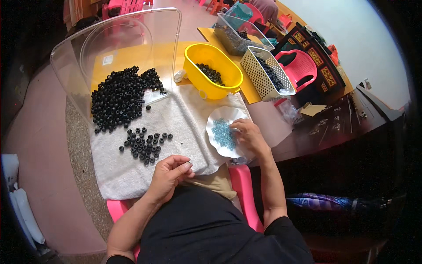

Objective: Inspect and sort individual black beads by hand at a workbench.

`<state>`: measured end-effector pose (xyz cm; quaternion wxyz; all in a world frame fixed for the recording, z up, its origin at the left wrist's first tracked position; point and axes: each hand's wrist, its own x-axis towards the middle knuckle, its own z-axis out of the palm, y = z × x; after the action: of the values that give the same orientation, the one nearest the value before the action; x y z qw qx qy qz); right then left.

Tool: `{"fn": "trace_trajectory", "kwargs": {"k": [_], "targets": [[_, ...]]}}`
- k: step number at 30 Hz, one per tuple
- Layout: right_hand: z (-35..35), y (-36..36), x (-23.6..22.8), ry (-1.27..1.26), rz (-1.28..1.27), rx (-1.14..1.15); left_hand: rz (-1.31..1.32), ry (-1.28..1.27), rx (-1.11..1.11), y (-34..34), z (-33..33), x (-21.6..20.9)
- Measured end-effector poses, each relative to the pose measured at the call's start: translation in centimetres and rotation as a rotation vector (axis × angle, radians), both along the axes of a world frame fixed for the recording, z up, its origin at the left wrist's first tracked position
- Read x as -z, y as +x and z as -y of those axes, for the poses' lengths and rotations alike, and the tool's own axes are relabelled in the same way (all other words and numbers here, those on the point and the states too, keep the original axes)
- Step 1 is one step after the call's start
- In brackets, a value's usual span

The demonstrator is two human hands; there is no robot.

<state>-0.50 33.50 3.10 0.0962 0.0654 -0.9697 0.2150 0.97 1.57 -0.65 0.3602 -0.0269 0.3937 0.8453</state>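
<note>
My right hand [249, 135] reaches over the rim of a white scalloped dish [214, 143], its fingers pinched together at the small teal beads [223, 133]. Something pale shows at those fingertips, too small to name. Lower and to the left, my left hand [171, 172] is held above the towel's near edge with thumb and forefinger pressed together. A tiny dark bit shows at its fingertips; its kind cannot be made out. A loose group of small black rings with hollow centres [147, 145] lies on the white towel [116, 174], left of and beyond my left hand.
Farther left, a big clear plastic bin [165, 44] holds a heap of black pieces [118, 99]. A yellow tub [193, 72], a cream perforated basket [257, 81] and another clear bin [228, 39] also contain black pieces. A pink chair [301, 64] stands at right.
</note>
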Motion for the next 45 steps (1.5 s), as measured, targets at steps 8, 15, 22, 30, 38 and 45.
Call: {"fn": "trace_trajectory", "kwargs": {"k": [8, 15, 22, 30, 38, 45], "targets": [[0.1, -0.6, 0.0, 0.094, 0.077, 0.045, 0.014, -0.004, -0.002, 0.1, 0.0, -0.1], [0.8, 0.1, -1.0, 0.148, 0.033, 0.058, 0.023, -0.001, -0.002, 0.2, -0.1, 0.1], [2.2, 2.9, -2.9, -0.014, 0.222, 0.002, 0.043, -0.028, -0.02, 0.0, 0.0, -0.2], [2.1, 3.4, -0.8, 0.183, 0.182, 0.013, 0.041, -0.035, -0.019, 0.0, -0.1, -0.3], [2.7, 3.0, -0.6, 0.247, 0.163, 0.021, 0.043, -0.029, -0.024, 0.1, -0.1, -0.3], [2.5, 3.0, -0.4, 0.172, 0.138, 0.026, 0.048, -0.035, -0.028, 0.1, -0.1, -0.3]]}}
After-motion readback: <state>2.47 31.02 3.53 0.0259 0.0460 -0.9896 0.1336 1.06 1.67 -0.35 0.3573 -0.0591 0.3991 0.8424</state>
